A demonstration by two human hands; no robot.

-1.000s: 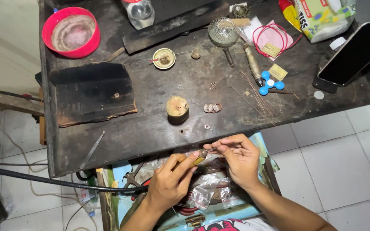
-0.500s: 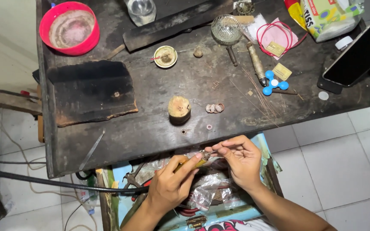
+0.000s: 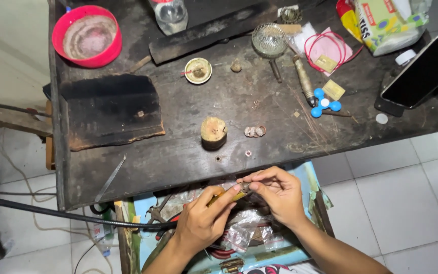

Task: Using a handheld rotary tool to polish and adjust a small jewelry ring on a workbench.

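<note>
Head view, catalogued from the grip outward. Left hand (image 3: pixel 201 223): clenched on a yellow-handled tool (image 3: pixel 227 196), thumb and forefinger pinching the handle. The tool's long axis is laid left to right, rising slightly, with its tip directed at the right hand (image 3: pixel 277 195). Right hand: fingertips closed on a small piece (image 3: pixel 245 187), too small to be identified, held just at the tool's tip. Piece and tip are met between the two hands, just off the bench's near edge (image 3: pixel 178 195); the right hand is the nearer to the piece, the left being set back along the handle.

Below the hands: an open drawer (image 3: pixel 128 233), in which pliers, clear plastic bags and oddments are lain. A black hose (image 3: pixel 51 213) is run from the left toward the drawer.

On the bench, near edge: a small toothed ring (image 3: pixel 248 153), and a thin metal strip (image 3: pixel 110 177) at the left. Middle: a wooden stub (image 3: pixel 213 132) with a cluster of rings (image 3: pixel 255 131) beside it. Left: a charred block (image 3: pixel 110 110). Far left corner: a red bowl (image 3: pixel 87 35). Far edge: a wire strainer (image 3: pixel 269 40). Right: a blue spinner (image 3: pixel 325 103), and a phone (image 3: pixel 424 71) propped at the right edge.
</note>
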